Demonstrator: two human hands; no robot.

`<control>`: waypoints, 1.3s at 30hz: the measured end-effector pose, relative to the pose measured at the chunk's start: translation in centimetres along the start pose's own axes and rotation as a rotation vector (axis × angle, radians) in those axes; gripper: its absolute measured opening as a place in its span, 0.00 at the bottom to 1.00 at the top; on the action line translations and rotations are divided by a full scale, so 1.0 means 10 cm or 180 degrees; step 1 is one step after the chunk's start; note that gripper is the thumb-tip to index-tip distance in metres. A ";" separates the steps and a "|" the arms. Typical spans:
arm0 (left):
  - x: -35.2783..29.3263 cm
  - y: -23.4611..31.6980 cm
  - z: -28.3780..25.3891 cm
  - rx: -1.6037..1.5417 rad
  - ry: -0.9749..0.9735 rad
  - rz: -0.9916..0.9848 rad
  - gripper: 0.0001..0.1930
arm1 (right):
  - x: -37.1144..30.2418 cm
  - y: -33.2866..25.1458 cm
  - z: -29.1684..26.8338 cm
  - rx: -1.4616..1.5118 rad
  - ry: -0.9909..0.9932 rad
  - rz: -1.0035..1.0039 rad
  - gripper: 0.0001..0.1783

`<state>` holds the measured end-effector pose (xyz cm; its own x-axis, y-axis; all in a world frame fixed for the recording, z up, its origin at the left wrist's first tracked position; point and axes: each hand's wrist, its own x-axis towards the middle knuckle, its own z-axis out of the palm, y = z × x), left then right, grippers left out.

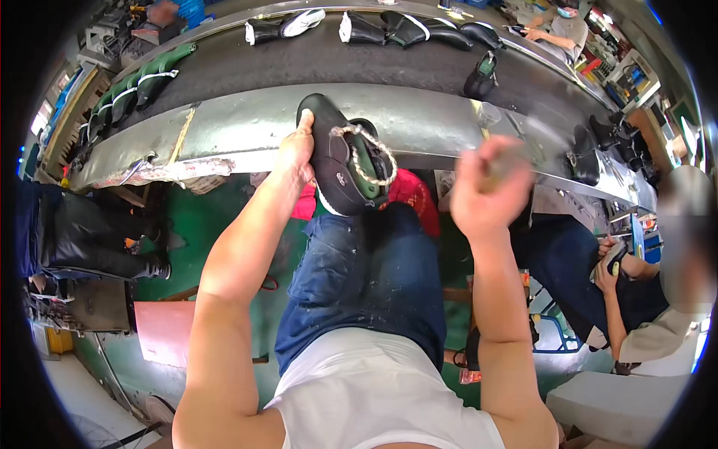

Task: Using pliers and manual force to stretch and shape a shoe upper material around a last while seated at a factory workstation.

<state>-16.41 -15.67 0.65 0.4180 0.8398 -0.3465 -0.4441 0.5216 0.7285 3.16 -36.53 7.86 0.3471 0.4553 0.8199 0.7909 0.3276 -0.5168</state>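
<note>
My left hand (301,146) grips a black shoe (333,161) by its toe end, thumb on the upper, above my lap at the bench's near edge. The shoe has a green inside and a pale sole edge, and a twisted light cord (366,142) loops around its opening. To the right, my right hand (490,187) is raised apart from the shoe and blurred by motion. Its fingers curl around something brownish, too smeared to name.
A metal-edged bench (247,123) with a dark belt crosses ahead. Black and white shoes (299,24) line its far side, green-lined ones (142,82) the left. A single black shoe (480,77) stands right of centre; black boots (585,153) sit farther right. A co-worker's hands (609,266) hold a shoe.
</note>
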 end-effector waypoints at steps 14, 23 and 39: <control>-1.06 -0.16 0.44 0.3460 -0.0277 0.2916 0.28 | -0.60 0.28 -0.12 0.3125 -0.1955 0.4543 0.28; -1.32 -0.63 0.25 0.4631 -0.2225 0.6085 0.22 | -0.87 0.29 -0.19 0.3422 -0.2395 0.3845 0.23; -1.47 -0.62 -0.36 0.4896 -0.2022 0.0752 0.47 | -1.74 0.65 -0.72 0.1227 -0.1673 0.2720 0.19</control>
<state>-22.67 -30.74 -0.87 0.8618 0.4829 -0.1553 0.4336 -0.5425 0.7195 5.93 -48.28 -7.96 0.3770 0.9262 -0.0111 0.1446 -0.0707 -0.9870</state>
